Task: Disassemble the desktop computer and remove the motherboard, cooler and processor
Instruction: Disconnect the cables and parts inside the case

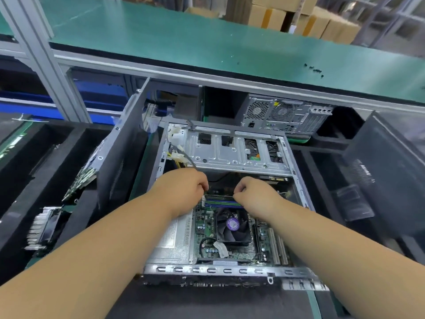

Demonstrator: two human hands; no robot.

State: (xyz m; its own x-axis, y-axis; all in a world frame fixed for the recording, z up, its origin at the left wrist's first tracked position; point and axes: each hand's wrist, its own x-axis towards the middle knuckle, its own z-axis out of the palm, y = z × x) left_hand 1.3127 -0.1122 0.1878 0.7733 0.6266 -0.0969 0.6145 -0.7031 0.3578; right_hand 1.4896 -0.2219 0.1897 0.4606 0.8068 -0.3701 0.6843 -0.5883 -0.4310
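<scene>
Both hands curled, fingertips pinching at opposite ends of the memory stick (222,197): left hand (184,189) at its left end, right hand (255,194) at its right end. Can't tell if fingers are on the stick itself or the slot latches, too blurred.

Near to far: chassis rear edge (207,271) closest, then motherboard (202,229) flat in the case w/ cooler (232,226) bolted on top; processor presumably under it, not visible. RAM slots just beyond the cooler, then the drive cage (230,148) w/ loose cables (179,153) at its left.

Handling, my read: stick is light, thin, stiff but brittle, so hold by short edges and lift straight, no twisting. Board flexes and has sharp solder pts, so grip by edges. Cooler is the heavy bit; take it by its frame, not the fan blades.
</scene>
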